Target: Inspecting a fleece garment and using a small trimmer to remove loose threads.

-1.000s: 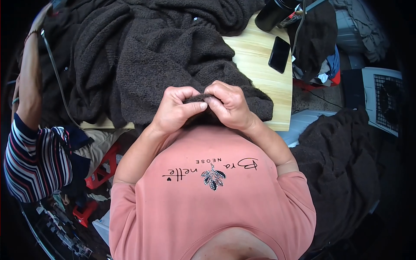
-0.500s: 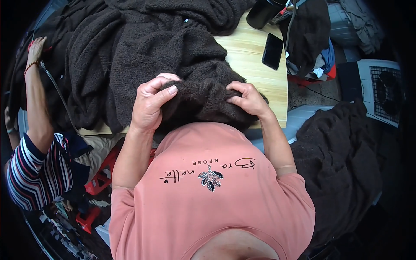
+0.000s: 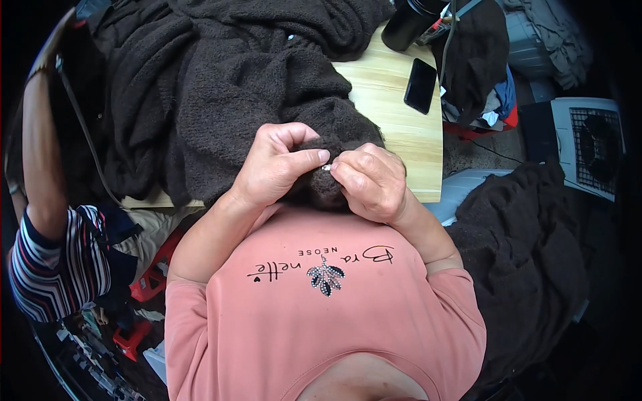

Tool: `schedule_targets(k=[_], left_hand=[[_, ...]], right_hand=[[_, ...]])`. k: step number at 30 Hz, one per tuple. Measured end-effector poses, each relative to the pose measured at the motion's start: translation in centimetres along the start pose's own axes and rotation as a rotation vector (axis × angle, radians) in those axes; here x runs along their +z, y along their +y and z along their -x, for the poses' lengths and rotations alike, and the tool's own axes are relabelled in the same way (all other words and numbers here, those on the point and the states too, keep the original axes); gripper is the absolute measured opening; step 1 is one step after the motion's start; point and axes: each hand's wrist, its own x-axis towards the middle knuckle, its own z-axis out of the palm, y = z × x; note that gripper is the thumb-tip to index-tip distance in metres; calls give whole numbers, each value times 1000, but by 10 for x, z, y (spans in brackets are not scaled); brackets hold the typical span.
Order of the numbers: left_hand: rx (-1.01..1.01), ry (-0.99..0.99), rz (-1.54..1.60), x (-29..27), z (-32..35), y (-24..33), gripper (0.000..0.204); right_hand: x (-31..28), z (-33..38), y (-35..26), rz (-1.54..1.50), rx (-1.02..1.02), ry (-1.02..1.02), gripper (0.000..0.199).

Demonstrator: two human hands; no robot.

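The fuzzy brown sweater [image 3: 254,87] lies on the desk [image 3: 394,100], its near edge pinched by both curled hands, left hand [image 3: 274,167] and right hand [image 3: 371,180], fingertips meeting.

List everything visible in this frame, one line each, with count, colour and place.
fuzzy dark brown knit garments: a heap, dark brown, across table
light wooden table: one, pale, upper centre
black flat phone: one, black, table's right side
black cylindrical container: one, black, table's far edge
dark fabric pile: one, dark brown, right floor
co-worker's striped sleeve: one, striped, left edge
left hand: pinching garment edge
right hand: pinching the same edge
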Motion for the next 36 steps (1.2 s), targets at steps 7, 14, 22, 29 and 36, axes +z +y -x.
schedule_targets(k=[7, 14, 22, 29, 36], left_hand=[[-48, -34, 11, -5, 4, -2, 8], [-32, -31, -39, -7, 3, -3, 9], [-55, -47, -64, -11, 3, -10, 8], [-63, -29, 59, -12, 3, -11, 6], [-69, -49, 69, -11, 5, -15, 7]], right_hand=[[13, 7, 4, 115, -63, 64, 21], [12, 11, 2, 123, -54, 40, 29], [13, 14, -1, 171, -98, 59, 27], [17, 13, 5, 217, -142, 53, 19], [14, 10, -1, 193, -122, 11, 24]])
